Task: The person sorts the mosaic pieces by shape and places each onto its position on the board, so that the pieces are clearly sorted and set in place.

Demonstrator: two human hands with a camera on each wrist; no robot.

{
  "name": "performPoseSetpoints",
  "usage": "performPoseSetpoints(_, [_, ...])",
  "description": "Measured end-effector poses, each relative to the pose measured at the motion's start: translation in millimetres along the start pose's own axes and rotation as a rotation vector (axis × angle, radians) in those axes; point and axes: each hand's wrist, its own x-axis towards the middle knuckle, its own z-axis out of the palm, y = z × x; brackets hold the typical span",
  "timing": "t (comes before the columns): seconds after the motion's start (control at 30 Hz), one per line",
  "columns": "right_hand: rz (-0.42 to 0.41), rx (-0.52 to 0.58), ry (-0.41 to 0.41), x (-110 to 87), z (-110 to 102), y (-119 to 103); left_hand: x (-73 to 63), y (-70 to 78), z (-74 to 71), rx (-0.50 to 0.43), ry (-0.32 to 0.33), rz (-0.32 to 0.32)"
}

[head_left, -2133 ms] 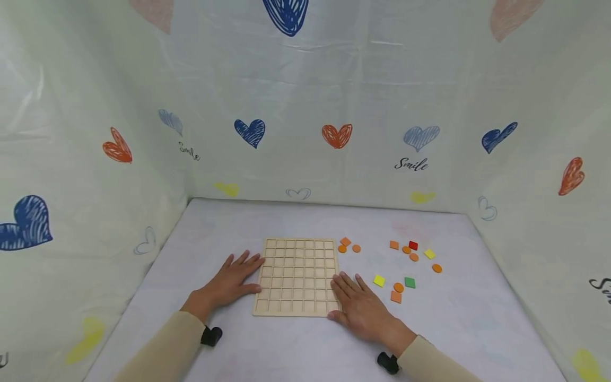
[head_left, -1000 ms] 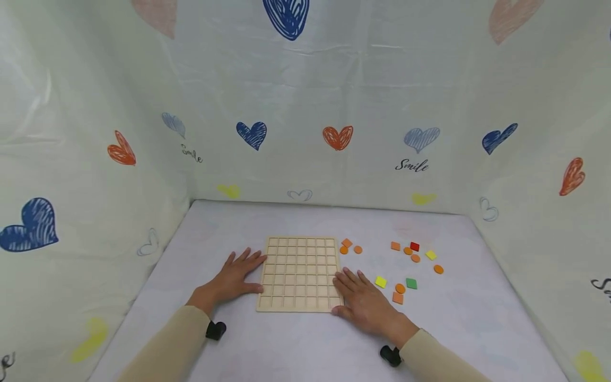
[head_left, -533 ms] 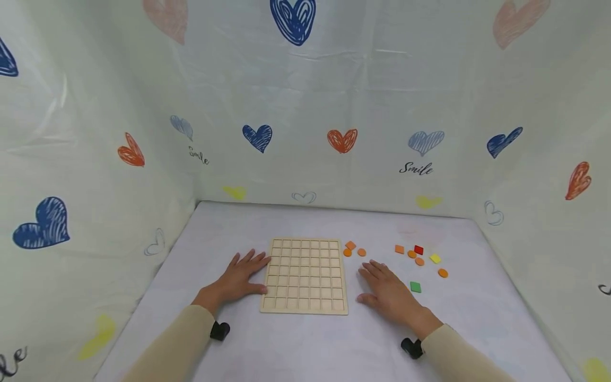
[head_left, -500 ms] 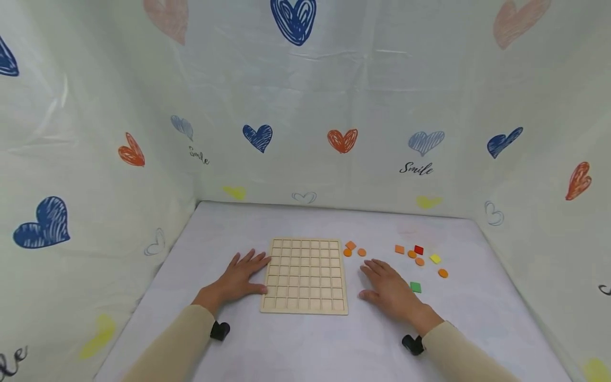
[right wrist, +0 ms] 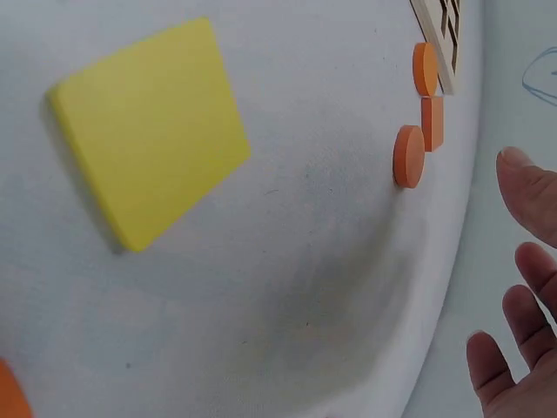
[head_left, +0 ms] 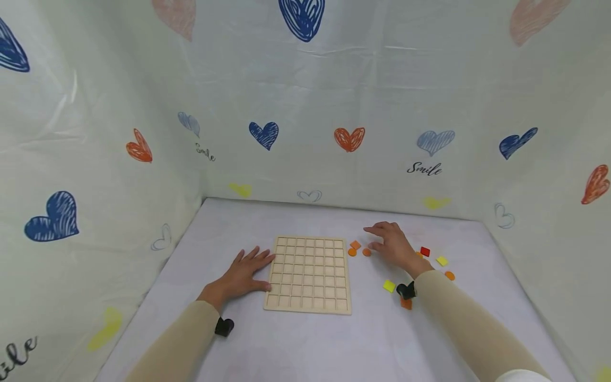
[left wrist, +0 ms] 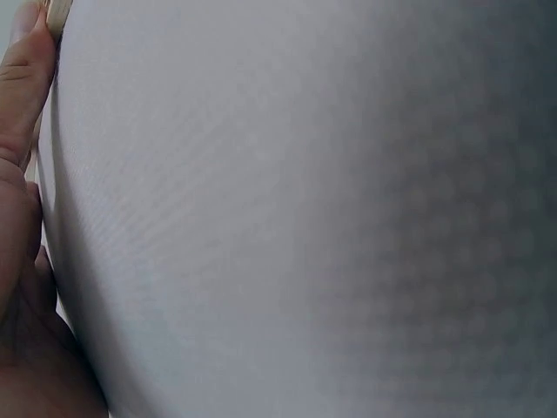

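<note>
A wooden grid board (head_left: 307, 276) lies on the table in the head view, its squares bare. My left hand (head_left: 241, 277) rests at the board's left edge with fingers spread, thumb and fingertips touching it. The left wrist view shows the thumb (left wrist: 24, 96) against the board's corner. My right hand (head_left: 393, 246) hovers above the table right of the board, fingers extended, holding nothing. Just left of it lie an orange square tile (head_left: 355, 244) and two orange discs, one disc (head_left: 366, 252) nearest the thumb. In the right wrist view its fingers (right wrist: 525, 322) hang apart from the tiles.
Right of the board lie a yellow square tile (head_left: 389, 286) and an orange square tile (head_left: 406, 303), partly behind the wrist camera (head_left: 406, 291). Farther right are a red tile (head_left: 425, 251), another yellow tile (head_left: 442, 261) and an orange disc (head_left: 450, 275). A heart-printed curtain surrounds the table.
My right hand has left the board's right edge, moved right, then forward above the table beyond the near tiles. Its forearm now covers the green tile. My left hand stays at the board.
</note>
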Motion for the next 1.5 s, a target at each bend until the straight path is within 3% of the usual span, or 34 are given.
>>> performPoseSetpoints(0.17, [0.051,0.132,-0.053,13.1,6.3,4.7,-2.2,1.5,-4.1,0.002,0.005,0.005])
performPoseSetpoints(0.47, [0.084,0.234,-0.113,28.7,20.7,3.5,-6.2,2.0,-7.0,-0.018,0.015,0.016])
performPoseSetpoints(0.83, [0.101,0.228,-0.135,33.3,29.8,0.6,-5.3,-0.1,-2.6,-0.016,0.017,0.008])
performPoseSetpoints(1.13, [0.141,0.188,-0.084,39.4,37.0,5.5,-5.7,0.4,-0.2,-0.024,0.013,-0.002])
performPoseSetpoints(1.5, [0.160,0.271,-0.086,39.9,30.4,16.5,-3.3,2.0,0.5,-0.020,0.011,0.020])
